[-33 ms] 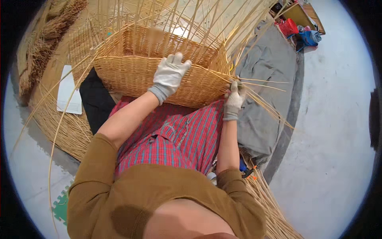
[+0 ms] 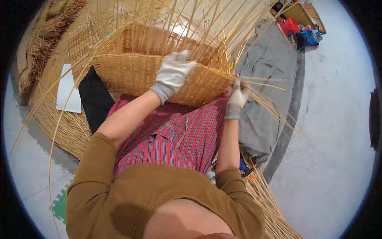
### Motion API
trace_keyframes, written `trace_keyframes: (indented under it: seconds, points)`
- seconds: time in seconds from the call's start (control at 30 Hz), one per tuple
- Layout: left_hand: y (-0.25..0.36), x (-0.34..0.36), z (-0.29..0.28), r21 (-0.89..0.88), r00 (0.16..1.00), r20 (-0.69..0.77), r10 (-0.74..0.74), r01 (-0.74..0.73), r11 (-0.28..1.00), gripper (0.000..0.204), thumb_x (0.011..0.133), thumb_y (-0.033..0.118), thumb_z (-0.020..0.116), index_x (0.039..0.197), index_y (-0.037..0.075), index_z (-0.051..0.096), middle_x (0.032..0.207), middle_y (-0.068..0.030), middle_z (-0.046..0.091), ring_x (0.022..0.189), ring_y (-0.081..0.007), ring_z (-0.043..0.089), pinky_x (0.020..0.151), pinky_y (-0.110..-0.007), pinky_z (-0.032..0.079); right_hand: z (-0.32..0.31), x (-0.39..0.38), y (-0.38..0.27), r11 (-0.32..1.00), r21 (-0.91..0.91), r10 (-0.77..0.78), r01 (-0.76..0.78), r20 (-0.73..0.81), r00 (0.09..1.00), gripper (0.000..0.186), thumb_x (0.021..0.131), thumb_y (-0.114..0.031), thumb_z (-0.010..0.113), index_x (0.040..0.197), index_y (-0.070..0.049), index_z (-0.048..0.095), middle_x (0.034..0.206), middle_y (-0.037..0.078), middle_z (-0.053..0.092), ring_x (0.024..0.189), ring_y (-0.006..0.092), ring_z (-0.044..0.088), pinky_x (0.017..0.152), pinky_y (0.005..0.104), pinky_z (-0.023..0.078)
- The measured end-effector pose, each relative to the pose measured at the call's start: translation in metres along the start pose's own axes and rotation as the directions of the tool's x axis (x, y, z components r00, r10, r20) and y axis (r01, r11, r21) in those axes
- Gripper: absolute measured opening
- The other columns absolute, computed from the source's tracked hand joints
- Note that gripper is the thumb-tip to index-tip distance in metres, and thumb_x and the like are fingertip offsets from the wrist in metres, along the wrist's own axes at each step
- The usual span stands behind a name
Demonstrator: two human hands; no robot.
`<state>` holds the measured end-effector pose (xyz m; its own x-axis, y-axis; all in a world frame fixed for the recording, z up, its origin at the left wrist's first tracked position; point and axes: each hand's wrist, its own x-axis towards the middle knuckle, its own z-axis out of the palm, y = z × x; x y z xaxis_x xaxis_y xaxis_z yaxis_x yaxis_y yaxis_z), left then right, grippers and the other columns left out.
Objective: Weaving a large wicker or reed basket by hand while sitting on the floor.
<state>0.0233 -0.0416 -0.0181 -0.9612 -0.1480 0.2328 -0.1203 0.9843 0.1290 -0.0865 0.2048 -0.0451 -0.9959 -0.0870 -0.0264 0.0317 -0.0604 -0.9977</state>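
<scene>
Basket (image 2: 131, 75) blurred, right hand (image 2: 238, 97) blurred, upright canes (image 2: 191, 18) cropped above

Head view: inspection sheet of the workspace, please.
Surface: red plaid cloth, creased
Work items: wicker basket over the plaid cloth; loose strands beyond its right corner
Clutter: black cloth and white sheet at left; grey cloth at right; cane bundle lower right
Hands: both gloved; left hand over the near rim, right hand at the right corner; grip unclear
Cables: nothing seen
Surroundings: pale floor; red container and blue container upper right
</scene>
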Motion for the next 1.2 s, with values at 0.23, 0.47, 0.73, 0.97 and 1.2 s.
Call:
trace_keyframes:
  seconds: [0.23, 0.47, 0.73, 0.97, 1.2]
  points:
    - [0.070, 0.020, 0.024, -0.173, 0.971, 0.214, -0.108, 0.147, 0.974, 0.076, 0.090, 0.007, 0.053, 0.156, 0.030, 0.023, 0.122, -0.0199, 0.051, 0.092, -0.0327, 0.064, 0.083, -0.042, 0.054, 0.083, 0.064, -0.089, 0.577, -0.403, -0.576, 0.710, 0.416, 0.704, 0.048, 0.094, -0.005, 0.059, 0.141, -0.008, 0.048, 0.127, 0.010, 0.058, 0.104, 0.0174, 0.059, 0.089, 0.0306, 0.051]
    - [0.065, 0.023, 0.025, -0.131, 0.980, 0.197, -0.011, 0.037, 0.991, 0.057, 0.092, 0.007, 0.051, 0.146, 0.025, 0.044, 0.117, -0.0188, 0.052, 0.096, -0.0333, 0.063, 0.083, -0.042, 0.053, -0.071, -0.030, -0.010, 0.991, -0.130, -0.086, 0.032, -0.433, 0.897, 0.034, 0.103, -0.022, 0.050, 0.134, -0.008, 0.054, 0.111, 0.013, 0.066, 0.099, 0.0176, 0.063, 0.084, 0.0317, 0.052]
    - [-0.022, -0.078, 0.007, -0.670, 0.991, -0.049, -0.121, 0.057, 0.740, 0.042, 0.089, 0.009, 0.063, 0.130, 0.018, 0.061, 0.130, -0.0169, 0.056, 0.112, -0.0358, 0.061, 0.093, -0.039, 0.053, 0.019, 0.002, -0.061, 0.095, -0.792, -0.651, 0.604, 0.410, 0.639, 0.043, 0.090, -0.033, 0.067, 0.129, -0.017, 0.061, 0.103, 0.011, 0.068, 0.097, 0.0269, 0.064, 0.094, 0.0449, 0.046]
    - [-0.004, -0.058, 0.005, -0.659, 0.995, -0.095, 0.029, -0.085, 0.747, 0.020, 0.091, 0.012, 0.064, 0.110, 0.015, 0.067, 0.101, -0.0076, 0.065, 0.093, -0.0298, 0.065, 0.079, -0.040, 0.054, 0.021, 0.023, -0.066, -0.241, -0.805, -0.035, 0.542, 0.565, 0.824, 0.043, 0.077, -0.046, 0.074, 0.117, -0.029, 0.070, 0.107, 0.008, 0.065, 0.108, 0.0297, 0.059, 0.099, 0.0509, 0.038]
    - [0.029, -0.019, 0.009, -0.771, 0.959, -0.199, -0.204, -0.024, 0.637, 0.030, 0.093, 0.014, 0.058, 0.123, 0.016, 0.062, 0.119, -0.0115, 0.064, 0.102, -0.0344, 0.065, 0.080, -0.043, 0.055, 0.017, 0.003, -0.039, -0.365, -0.815, -0.267, 0.450, 0.555, 0.788, 0.080, 0.074, -0.047, 0.076, 0.146, -0.029, 0.046, 0.148, 0.016, 0.045, 0.140, 0.0308, 0.038, 0.119, 0.0496, 0.020]
